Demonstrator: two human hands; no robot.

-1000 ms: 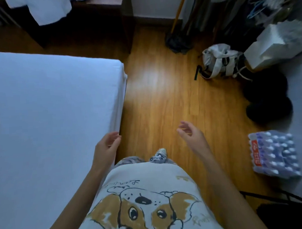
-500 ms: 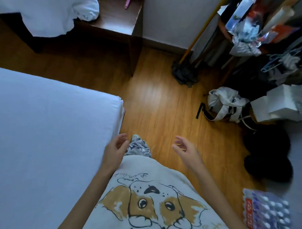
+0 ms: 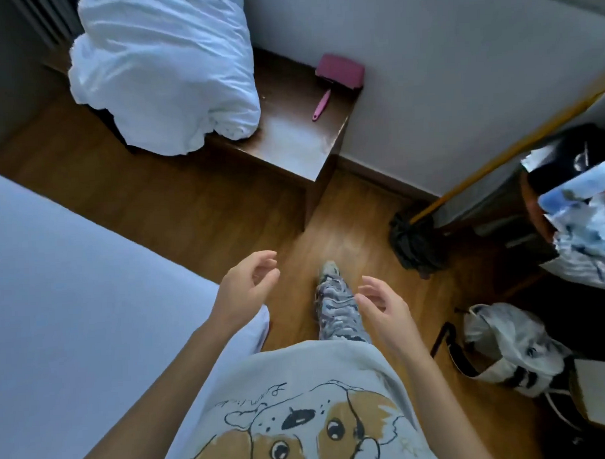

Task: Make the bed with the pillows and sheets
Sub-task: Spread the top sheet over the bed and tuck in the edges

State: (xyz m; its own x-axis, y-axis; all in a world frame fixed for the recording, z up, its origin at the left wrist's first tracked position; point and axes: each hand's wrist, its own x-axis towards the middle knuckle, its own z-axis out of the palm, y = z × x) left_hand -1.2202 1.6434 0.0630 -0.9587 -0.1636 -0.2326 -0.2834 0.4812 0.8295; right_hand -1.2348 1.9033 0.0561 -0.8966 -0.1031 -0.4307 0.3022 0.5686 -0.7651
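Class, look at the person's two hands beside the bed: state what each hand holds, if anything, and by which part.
Nothing is held. The left hand and the right hand both hang free with loosely curled fingers, touching nothing.

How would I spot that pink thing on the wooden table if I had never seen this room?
Start at the dark wooden table against the wall, beyond the bed. A heap of white bedding covers its left part; the pink brush lies apart from it, at the right end by the wall. It is the only pink thing there, with a thin handle.

wood floor (image 3: 204, 205), dark bench (image 3: 291, 137), grey wall (image 3: 443, 70)
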